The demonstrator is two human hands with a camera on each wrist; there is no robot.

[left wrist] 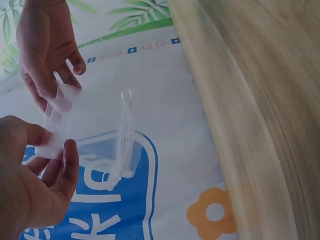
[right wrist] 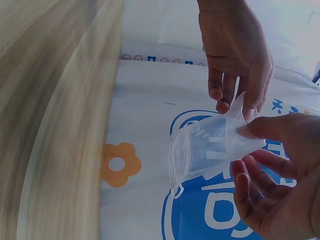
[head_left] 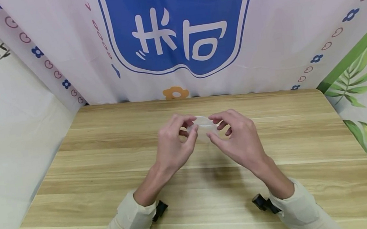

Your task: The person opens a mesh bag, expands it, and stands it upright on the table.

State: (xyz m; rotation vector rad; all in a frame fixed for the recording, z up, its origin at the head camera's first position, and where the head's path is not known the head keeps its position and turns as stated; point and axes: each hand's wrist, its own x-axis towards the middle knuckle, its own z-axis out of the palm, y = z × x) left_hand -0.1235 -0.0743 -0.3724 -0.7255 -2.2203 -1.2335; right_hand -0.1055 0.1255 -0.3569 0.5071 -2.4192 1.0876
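Observation:
A small, sheer white drawstring bag hangs between the two hands above the wooden table. My left hand pinches one upper corner between thumb and fingers, and my right hand pinches the opposite one. The corded end of the bag, with a small string loop, points down toward the tabletop. In the left wrist view the gathered cord also shows, below the gripped edge. The bag looks see-through, and nothing is visible inside it.
The light wood table extends around both hands. Behind it hangs a white curtain with a blue printed badge, and a leaf-patterned cloth is at the right. Black wrist mounts sit by the cuffs.

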